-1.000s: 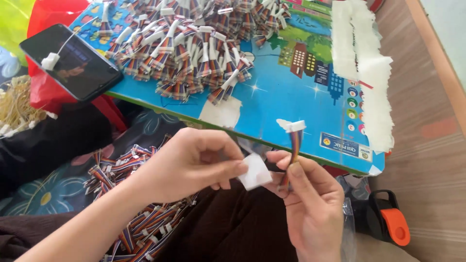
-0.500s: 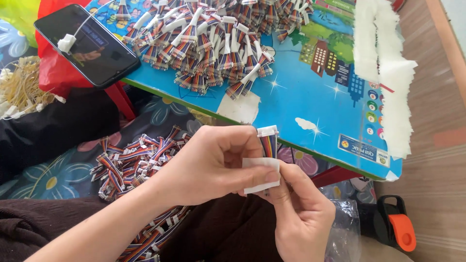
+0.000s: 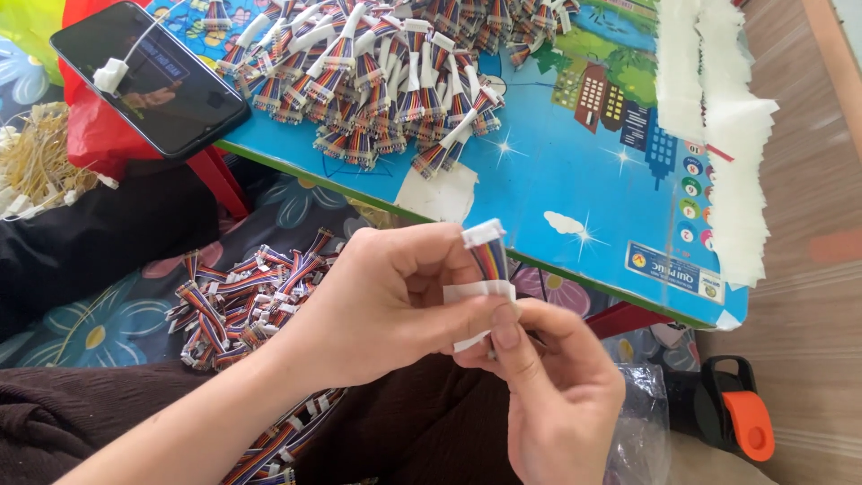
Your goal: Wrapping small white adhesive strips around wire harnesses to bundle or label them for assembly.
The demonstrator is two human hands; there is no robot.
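My left hand and my right hand meet in front of me over my lap. Between their fingertips they hold one short multicoloured ribbon cable with a white connector on top. A strip of white tape lies across the cable; my right thumb presses on it. A heap of similar cables covers the small blue table beyond my hands. More cables lie piled on the floral cloth at my left.
A black phone with a white plug rests at the table's left corner on something red. White tape strips hang along the table's right side. An orange and black tool lies on the wooden floor at right.
Both hands have come together on the cable, and the white tape piece, held apart before, now lies wrapped across it. The view has shifted slightly.
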